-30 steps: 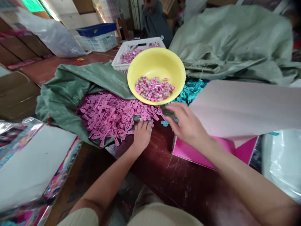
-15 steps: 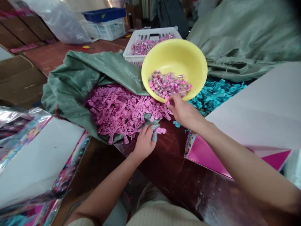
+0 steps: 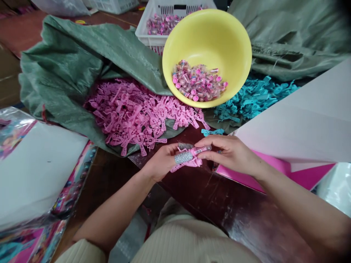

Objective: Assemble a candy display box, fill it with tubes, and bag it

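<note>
My left hand (image 3: 161, 161), with grey tape around its fingers, is closed on a pink plastic airplane-like piece (image 3: 197, 163). From the right, my right hand (image 3: 236, 155) pinches a small clear tube with a pink end (image 3: 204, 149), which meets the pink piece at my left fingertips. Whether the two are joined, I cannot tell. Beyond my hands tilts a yellow bowl (image 3: 211, 36) with several small clear tubes (image 3: 200, 82) with pink caps in it. A heap of pink plastic pieces (image 3: 131, 113) spills from a green sack (image 3: 63, 73) at the left.
Teal plastic pieces (image 3: 255, 98) lie behind a white and pink carton (image 3: 296, 117) on the right. One teal piece (image 3: 212, 132) sits on the dark red table (image 3: 197, 197). A white crate (image 3: 153, 39) of tubes stands behind the bowl. Plastic-wrapped printed boxes (image 3: 52, 160) are at the left.
My right hand has come from the bowl's near rim down to my left hand, bringing a tube. My left hand has turned the pink piece. The view has tipped lower.
</note>
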Tool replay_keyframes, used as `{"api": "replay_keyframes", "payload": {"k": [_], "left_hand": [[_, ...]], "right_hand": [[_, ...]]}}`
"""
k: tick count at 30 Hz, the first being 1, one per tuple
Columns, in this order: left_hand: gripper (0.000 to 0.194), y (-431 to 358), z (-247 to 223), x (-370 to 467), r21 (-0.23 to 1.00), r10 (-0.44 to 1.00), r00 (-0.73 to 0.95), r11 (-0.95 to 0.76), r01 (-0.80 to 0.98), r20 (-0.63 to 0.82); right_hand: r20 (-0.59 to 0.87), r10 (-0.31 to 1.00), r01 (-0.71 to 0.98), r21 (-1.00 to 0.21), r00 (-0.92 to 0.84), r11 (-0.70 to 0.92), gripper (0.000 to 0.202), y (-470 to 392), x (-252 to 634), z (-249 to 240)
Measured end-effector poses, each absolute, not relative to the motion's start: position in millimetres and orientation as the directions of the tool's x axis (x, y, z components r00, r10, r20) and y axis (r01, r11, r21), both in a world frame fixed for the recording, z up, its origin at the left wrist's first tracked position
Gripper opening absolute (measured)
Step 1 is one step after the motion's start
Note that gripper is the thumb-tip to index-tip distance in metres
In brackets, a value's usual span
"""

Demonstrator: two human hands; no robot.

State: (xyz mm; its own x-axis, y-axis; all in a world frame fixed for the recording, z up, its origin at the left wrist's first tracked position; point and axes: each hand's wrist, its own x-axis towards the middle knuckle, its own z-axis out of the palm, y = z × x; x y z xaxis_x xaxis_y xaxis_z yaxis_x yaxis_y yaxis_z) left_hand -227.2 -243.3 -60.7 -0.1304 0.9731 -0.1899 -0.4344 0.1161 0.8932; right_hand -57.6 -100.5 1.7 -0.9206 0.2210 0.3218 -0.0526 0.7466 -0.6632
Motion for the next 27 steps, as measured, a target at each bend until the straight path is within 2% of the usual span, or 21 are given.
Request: {"api": "replay_keyframes", "payload": {"k": [4,6,8,10,13,18,20,22,24,25,27], "left_hand": [[0.026,-256,-56,-221,0.942,0.982,-0.03,0.169,-0.289,-0.186],[0.025,-261,-49,-221,0.984,0.989,-0.022,0.145,-0.099,-0.148],[0.027,-264,-43,-224,0.989,0.999,-0.031,0.042,0.143,-0.038],[0.029,-263,-39,-226,0.931,0.99,-0.001,-0.129,0.342,0.138],[0.028,-262,-44,-229,0.795,0.944,0.098,-0.318,0.517,0.314],[0.029,-265,-71,-234,0.598,0.912,0.111,-0.348,0.722,0.396],[0.028,-267,-79,-239,0.544,0.902,0.094,-0.335,0.769,0.421],[0.025,-269,-82,-246,0.56,0.894,0.045,-0.318,0.765,0.446],[0.021,-270,-80,-251,0.663,0.901,-0.086,-0.245,0.707,0.425],[0.019,-270,-79,-254,0.734,0.91,-0.17,-0.183,0.653,0.378],[0.021,-268,-77,-255,0.871,0.924,-0.315,-0.036,0.49,0.215]], "right_hand": [[0.304,0.176,-0.085,-0.683,-0.936,0.726,0.021,-107,-51,3],[0.285,0.122,-0.109,-0.676,-0.951,0.729,0.022,-109,-48,7],[0.28,0.068,-0.143,-0.664,-0.958,0.734,0.022,-112,-45,12],[0.279,0.042,-0.16,-0.662,-0.959,0.732,0.021,-115,-44,15],[0.28,0.06,-0.15,-0.669,-0.958,0.728,0.02,-120,-41,9],[0.255,0.242,-0.012,-0.711,-0.936,0.703,0.017,-127,-43,-21],[0.215,0.268,0.029,-0.727,-0.939,0.686,0.017,-126,-50,-24],[0.161,0.197,0.024,-0.711,-0.967,0.703,0.019,-120,-63,-16],[0.148,0.099,-0.022,-0.653,-0.984,0.757,0.028,-105,-82,0],[0.182,0.097,-0.031,-0.594,-0.978,0.804,0.034,-94,-94,10],[0.295,0.216,0.08,-0.413,-0.931,0.907,0.043,-67,-120,24]]}}
